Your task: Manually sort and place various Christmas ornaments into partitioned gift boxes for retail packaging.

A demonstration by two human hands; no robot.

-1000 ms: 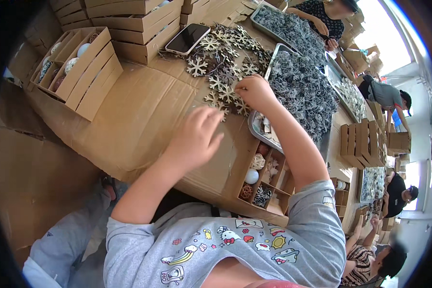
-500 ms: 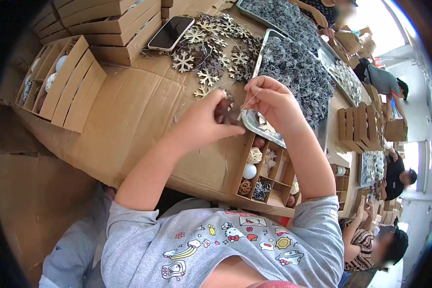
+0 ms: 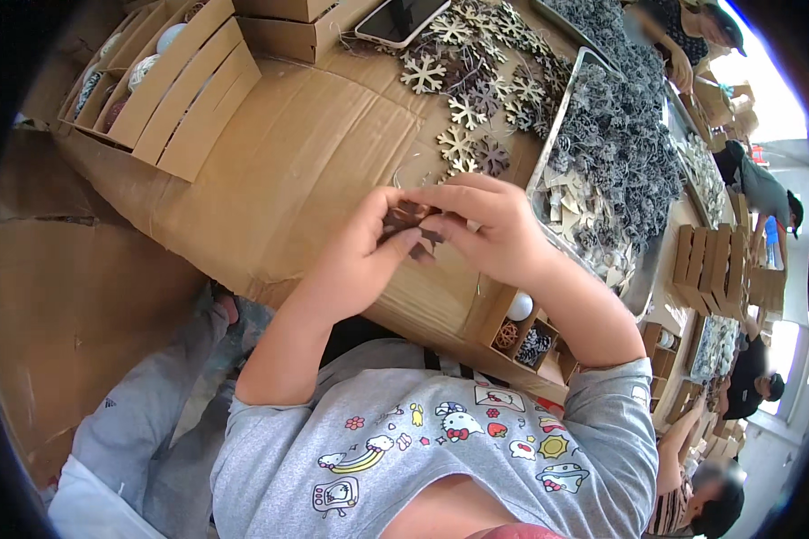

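Note:
Dark brown snowflake ornaments (image 3: 415,235) sit between my two hands, over the cardboard-covered table. Curled around them from one side, my left hand (image 3: 361,251) has its thumb pressed along the front. My right hand (image 3: 499,229) grips the same pieces from the other side, thumb and fingers bent inward. The fingers hide much of the ornaments, so their number cannot be made out. Just beyond my hands lie pale wooden snowflakes (image 3: 458,142) and a loose dark one (image 3: 491,156).
A metal tray (image 3: 548,148) of grey pinecones and pale pieces stands right. Below my right forearm is a divided cardboard box (image 3: 497,316) with balls and a pinecone. More divided boxes (image 3: 184,117) stand far left, a phone (image 3: 404,20) far off. Other people (image 3: 764,184) work at right.
The view has shifted. My right hand, earlier pinching a thin string away from the brown ornament, has come in against it. Both hands now hold it together, nearer my body.

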